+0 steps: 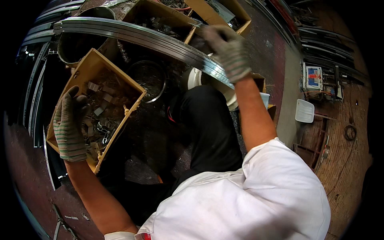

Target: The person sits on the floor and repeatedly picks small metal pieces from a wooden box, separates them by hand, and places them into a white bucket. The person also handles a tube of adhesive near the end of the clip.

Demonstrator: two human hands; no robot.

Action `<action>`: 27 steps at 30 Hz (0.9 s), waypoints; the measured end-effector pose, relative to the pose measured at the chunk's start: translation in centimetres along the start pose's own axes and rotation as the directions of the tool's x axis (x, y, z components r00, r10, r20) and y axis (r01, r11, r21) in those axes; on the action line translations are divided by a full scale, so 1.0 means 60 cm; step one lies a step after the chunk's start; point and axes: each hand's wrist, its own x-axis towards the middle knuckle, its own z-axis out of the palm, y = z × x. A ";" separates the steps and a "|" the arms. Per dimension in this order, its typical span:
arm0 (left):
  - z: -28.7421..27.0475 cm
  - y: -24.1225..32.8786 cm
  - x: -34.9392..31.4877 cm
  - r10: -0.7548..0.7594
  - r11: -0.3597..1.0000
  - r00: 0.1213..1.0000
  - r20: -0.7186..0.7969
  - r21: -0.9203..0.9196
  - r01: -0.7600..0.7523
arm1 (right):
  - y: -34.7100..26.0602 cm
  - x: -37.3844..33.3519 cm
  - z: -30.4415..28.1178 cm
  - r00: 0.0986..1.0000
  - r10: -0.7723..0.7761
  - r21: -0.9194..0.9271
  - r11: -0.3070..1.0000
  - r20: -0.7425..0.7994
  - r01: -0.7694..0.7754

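Note:
Both my hands wear knitted grey gloves with coloured stripes at the cuff. My left hand (71, 130) is over the left side of a wooden box (134, 89), its fingers bent and apart, nothing visible in them. Small metal clips or brackets (105, 105) lie loose in that box. My right hand (229, 52) is raised above the right part of a long ribbed metal profile (138, 34); motion smears its fingers, so what they hold, if anything, cannot be made out. The profile runs across in front of me, its right end beneath my right wrist.
Behind the profile stand a large bucket (64, 54) and another box of metal parts (134, 11). A round metal-rimmed container (163, 90) and a white bucket (195, 79) are near my knee. More metal lengths (34, 100) lie left. A white tray (305, 111) is at right.

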 end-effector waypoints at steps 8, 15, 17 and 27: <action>0.003 -0.018 0.009 -0.037 0.990 0.999 -0.018 0.135 0.039 | 0.249 -0.194 -0.327 0.603 0.464 -0.375 0.494 -0.649 -0.784; 0.015 -0.022 0.017 -0.020 0.966 1.000 -0.017 0.256 0.023 | 0.321 -0.242 -0.324 0.653 0.465 -0.497 0.423 -0.598 -0.757; 0.024 -0.023 0.016 -0.017 0.960 1.000 -0.027 0.278 0.024 | 0.340 -0.236 -0.323 0.630 0.539 -0.462 0.429 -0.559 -0.776; 0.010 -0.028 0.024 -0.018 0.950 1.000 0.007 0.313 0.015 | 0.339 -0.248 -0.316 0.575 0.681 -0.028 0.634 -0.453 -0.773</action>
